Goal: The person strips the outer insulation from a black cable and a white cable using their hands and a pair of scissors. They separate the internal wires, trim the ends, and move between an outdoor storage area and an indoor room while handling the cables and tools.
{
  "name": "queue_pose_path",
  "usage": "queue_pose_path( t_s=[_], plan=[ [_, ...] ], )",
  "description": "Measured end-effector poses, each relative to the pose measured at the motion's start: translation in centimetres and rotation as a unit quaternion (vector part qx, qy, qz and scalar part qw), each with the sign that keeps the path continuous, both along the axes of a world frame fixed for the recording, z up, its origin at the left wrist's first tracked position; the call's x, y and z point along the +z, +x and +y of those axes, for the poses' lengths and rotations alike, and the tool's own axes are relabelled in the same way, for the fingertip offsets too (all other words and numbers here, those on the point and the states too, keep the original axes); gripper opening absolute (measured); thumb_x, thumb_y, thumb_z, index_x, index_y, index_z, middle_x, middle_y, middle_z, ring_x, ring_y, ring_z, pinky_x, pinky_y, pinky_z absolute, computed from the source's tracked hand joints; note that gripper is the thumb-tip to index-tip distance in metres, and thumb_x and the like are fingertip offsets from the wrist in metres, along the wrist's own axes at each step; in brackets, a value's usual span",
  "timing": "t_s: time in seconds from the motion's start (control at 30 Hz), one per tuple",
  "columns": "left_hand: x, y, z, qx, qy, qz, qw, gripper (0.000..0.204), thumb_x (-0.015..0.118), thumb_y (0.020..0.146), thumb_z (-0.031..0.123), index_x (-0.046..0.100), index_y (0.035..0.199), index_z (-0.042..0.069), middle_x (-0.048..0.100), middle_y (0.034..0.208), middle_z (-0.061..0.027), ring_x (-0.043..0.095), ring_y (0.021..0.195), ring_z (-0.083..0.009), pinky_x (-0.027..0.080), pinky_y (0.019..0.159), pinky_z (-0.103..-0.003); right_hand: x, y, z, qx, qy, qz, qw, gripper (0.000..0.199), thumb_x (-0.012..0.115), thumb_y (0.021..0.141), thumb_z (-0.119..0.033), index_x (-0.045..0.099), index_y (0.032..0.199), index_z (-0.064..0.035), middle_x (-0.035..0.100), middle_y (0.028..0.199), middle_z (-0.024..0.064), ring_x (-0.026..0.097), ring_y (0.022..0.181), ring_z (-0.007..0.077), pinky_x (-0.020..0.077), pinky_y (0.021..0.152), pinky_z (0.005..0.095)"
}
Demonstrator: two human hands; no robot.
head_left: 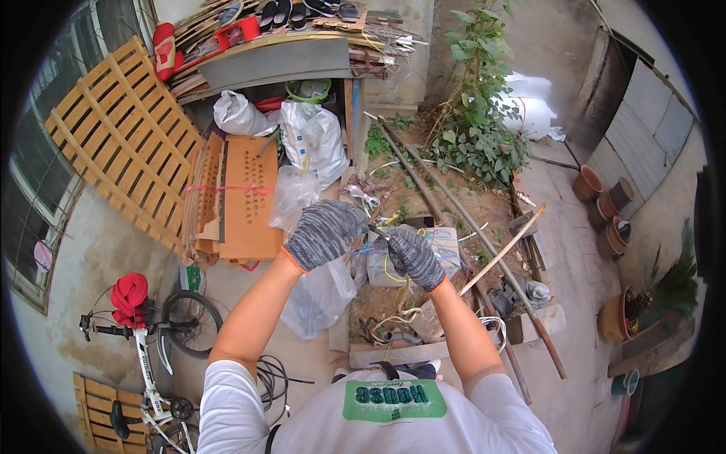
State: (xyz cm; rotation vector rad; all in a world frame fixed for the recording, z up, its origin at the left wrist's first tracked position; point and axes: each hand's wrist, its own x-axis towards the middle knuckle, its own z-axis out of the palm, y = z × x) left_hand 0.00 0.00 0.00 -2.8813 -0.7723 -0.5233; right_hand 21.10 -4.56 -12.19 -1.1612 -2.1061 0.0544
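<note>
Both my hands wear grey knit gloves with orange cuffs and meet in front of me. My left hand point(327, 231) is closed, its fingertips turned toward the right one. My right hand point(416, 259) is closed too, its fingers pinched around one end of a thin dark piece point(380, 232) that spans the small gap between the gloves. Whether this is a tool or a bit of wire I cannot make out. Beneath the hands lies a clear plastic bag point(446, 244) with coloured wires on it. A bundle of white cable point(361, 198) sits just beyond the left glove.
Long metal pipes point(454, 216) and a pale wooden stick point(503, 250) slant across the soil bed at right. Flattened cardboard boxes point(249, 197), plastic bags point(314, 144) and a wooden pallet point(125, 140) stand at left. A white bicycle point(147, 371) is lower left; flowerpots point(587, 184) line the right.
</note>
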Motion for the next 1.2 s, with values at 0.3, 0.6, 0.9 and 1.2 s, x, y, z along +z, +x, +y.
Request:
queue_pose_path(
  t_s=[0.3,0.6,0.9,1.2],
  plan=[
    [-4.3,-1.9,1.0,-0.021,-0.018,-0.119,0.993,0.014,0.051,0.079,0.016,0.06,0.085,0.006,0.059,0.083,-0.0096,0.056,0.073,-0.0261,0.044,0.066,-0.036,-0.3,-1.7,0.1,0.028,0.114,0.014,0.993,0.03,0.051,0.072,-0.006,0.052,0.102,-0.0039,0.055,0.09,0.0156,0.053,0.08,0.0327,0.0427,0.069,0.0404],
    [-2.4,-4.9,-4.2,0.096,0.035,-0.044,0.994,0.017,0.051,0.073,0.02,0.059,0.084,0.009,0.051,0.066,-0.0086,0.051,0.062,-0.0246,0.038,0.052,-0.037,3.2,-6.3,-2.1,0.077,-0.146,0.274,0.947,0.029,0.056,0.08,-0.018,0.056,0.105,-0.0052,0.058,0.099,0.0147,0.056,0.092,0.029,0.0432,0.081,0.0371],
    [-3.8,-9.0,-9.7,0.178,0.073,-0.032,0.981,0.016,0.056,0.067,0.023,0.059,0.08,0.014,0.05,0.065,-0.005,0.051,0.062,-0.0213,0.038,0.05,-0.036,6.8,-10.1,-4.6,0.094,0.031,-0.188,0.977,0.023,0.054,0.074,-0.016,0.056,0.096,-0.0089,0.057,0.074,0.0088,0.056,0.064,0.0257,0.0425,0.052,0.0368],
    [-5.1,-7.4,-16.7,0.16,0.011,-0.111,0.981,0.018,0.05,0.067,0.021,0.059,0.082,0.016,0.05,0.066,-0.0016,0.052,0.067,-0.0223,0.043,0.071,-0.039,1.6,-7.4,-6.0,0.312,-0.278,0.097,0.903,0.011,0.051,0.08,-0.014,0.056,0.083,-0.0037,0.057,0.07,0.0094,0.057,0.069,0.0254,0.0442,0.062,0.0335]
  ],
)
